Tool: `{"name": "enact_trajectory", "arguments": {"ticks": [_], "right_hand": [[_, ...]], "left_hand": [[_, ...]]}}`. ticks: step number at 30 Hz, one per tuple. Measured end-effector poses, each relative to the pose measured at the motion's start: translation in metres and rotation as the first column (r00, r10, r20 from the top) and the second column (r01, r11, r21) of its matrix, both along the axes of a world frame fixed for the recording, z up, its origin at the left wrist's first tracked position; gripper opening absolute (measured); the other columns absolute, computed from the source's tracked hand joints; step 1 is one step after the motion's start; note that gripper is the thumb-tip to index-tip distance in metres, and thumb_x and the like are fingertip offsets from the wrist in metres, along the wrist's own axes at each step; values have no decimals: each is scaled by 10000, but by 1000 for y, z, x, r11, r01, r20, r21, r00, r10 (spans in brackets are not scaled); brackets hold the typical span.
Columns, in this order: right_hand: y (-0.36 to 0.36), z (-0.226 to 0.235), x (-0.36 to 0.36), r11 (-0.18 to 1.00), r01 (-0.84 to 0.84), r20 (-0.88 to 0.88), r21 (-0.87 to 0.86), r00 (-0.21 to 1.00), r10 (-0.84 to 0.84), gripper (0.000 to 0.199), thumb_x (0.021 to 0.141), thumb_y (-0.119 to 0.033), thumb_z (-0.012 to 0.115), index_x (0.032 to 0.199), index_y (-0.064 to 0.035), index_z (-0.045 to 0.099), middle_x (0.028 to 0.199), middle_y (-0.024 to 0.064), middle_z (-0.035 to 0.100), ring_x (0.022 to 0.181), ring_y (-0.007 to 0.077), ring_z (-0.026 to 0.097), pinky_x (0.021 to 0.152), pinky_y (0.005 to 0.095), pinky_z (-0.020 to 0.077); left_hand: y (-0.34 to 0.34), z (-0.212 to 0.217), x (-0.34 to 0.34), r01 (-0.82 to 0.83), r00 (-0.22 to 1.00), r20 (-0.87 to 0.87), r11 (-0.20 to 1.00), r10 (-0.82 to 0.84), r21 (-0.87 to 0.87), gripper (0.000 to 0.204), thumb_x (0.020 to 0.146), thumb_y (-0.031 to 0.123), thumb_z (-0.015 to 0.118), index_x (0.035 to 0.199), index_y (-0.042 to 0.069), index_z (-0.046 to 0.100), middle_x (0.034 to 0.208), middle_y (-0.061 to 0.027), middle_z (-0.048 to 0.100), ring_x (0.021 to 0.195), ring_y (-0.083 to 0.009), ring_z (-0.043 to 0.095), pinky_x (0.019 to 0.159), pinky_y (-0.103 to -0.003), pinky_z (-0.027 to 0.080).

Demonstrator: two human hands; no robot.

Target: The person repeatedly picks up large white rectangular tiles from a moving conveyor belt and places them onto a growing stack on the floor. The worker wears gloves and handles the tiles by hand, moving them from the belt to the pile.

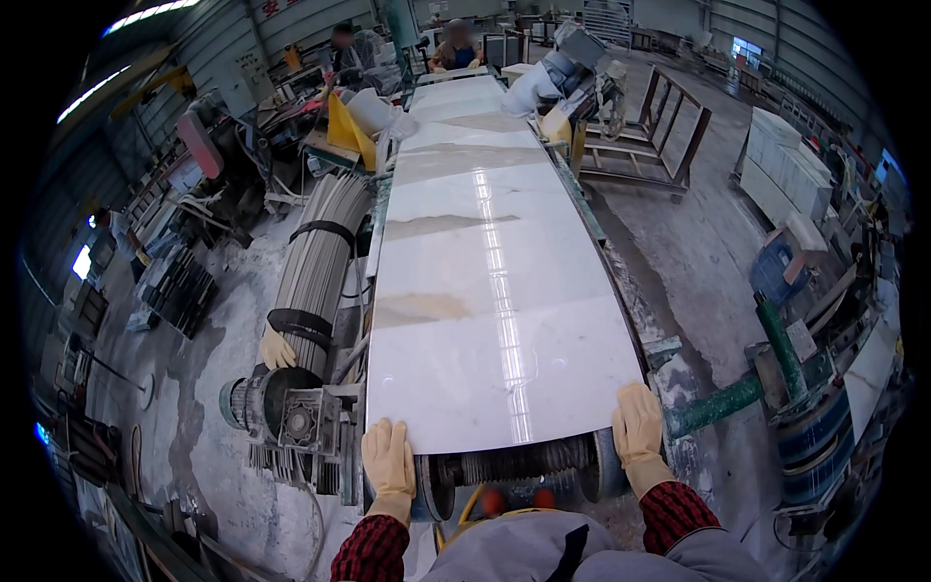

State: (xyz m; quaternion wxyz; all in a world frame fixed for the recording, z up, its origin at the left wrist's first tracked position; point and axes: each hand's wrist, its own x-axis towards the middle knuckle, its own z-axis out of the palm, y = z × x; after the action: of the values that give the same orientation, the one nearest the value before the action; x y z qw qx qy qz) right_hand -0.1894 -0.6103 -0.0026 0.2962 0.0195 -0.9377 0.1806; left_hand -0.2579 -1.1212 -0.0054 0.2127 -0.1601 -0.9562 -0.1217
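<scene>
A long, polished white stone slab [456,388] with grey and tan veins lies on a narrow conveyor line running away from me. Both my hands wear cream rubber gloves. At the slab's near left corner, my left hand [390,468] rests with its fingers stretched forward along the edge. My right hand [639,435] lies over the near right corner, fingers laid out flat and pointing away. What is under the palms is hidden. Below the slab's near edge a dark ribbed roller [519,462] shows between two round end discs.
Left of the line stand a motor with gearbox [291,412] and a strapped bundle of pale strips [315,247], with a loose glove [276,347] on it. At right are green pipes [718,405] and a rusty metal frame [650,145]. A co-worker [456,47] is at the far end.
</scene>
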Motion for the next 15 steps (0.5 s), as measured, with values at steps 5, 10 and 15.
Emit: {"name": "enact_trajectory", "arguments": {"ticks": [5,10,15], "right_hand": [[0,-1,2,1000,17,13,7,1000,-17,299,1060,-113,703,1333,2,749,1299,280,745,1241,537,695,1124,624,562],[1,-5,4,1000,23,18,0,1000,-23,310,1059,-120,707,1340,2,751,1323,282,750,1256,543,695,1134,625,560],[2,-12,8,1000,21,-34,17,999,-20,338,1086,-138,710,1387,10,757,1399,298,763,1319,559,696,1188,643,550]], "left_hand": [[0,-2,2,-7,1000,-2,1000,7,-6,409,1040,131,758,1444,73,731,1507,-235,684,1412,-495,623,1195,-618,493],[-1,-3,4,-9,1000,-5,1000,9,-9,408,1045,139,750,1447,68,733,1518,-240,680,1422,-499,622,1202,-623,491],[-1,0,6,-4,1000,10,1000,4,-5,400,1054,146,738,1445,65,729,1524,-246,677,1410,-500,620,1200,-624,487]]}}
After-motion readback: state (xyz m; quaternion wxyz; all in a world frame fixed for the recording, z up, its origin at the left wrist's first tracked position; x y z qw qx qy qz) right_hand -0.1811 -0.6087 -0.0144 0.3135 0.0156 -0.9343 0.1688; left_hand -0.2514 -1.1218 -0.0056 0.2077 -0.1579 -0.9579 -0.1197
